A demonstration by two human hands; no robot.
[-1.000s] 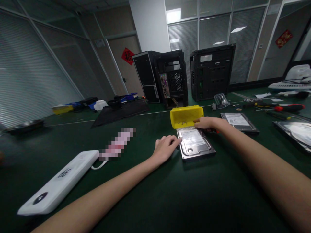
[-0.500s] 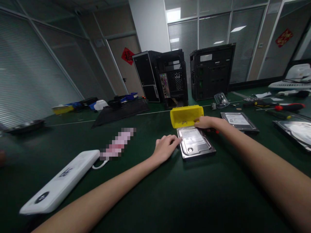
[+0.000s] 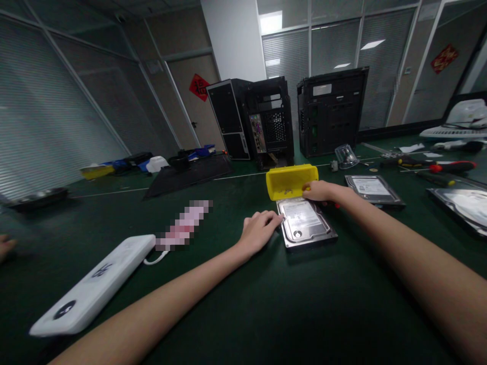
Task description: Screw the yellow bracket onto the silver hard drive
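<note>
A silver hard drive lies flat on the dark green table, label side up. My left hand rests on the table at its left side, fingertips touching the drive's edge, fingers curled. Just behind the drive is a yellow bin with several small screws inside. My right hand reaches to the bin's right front rim with bent fingers. A bit of red shows beneath that hand; what it belongs to is hidden.
Beyond the bin stand black computer cases. Another hard drive, a clear cup and screwdrivers are at right. At left lie a white power bank, a black mat and another person's hand.
The other person's hand at the far left edge shows more in the view. My own hands, the drive and the bin have hardly moved.
</note>
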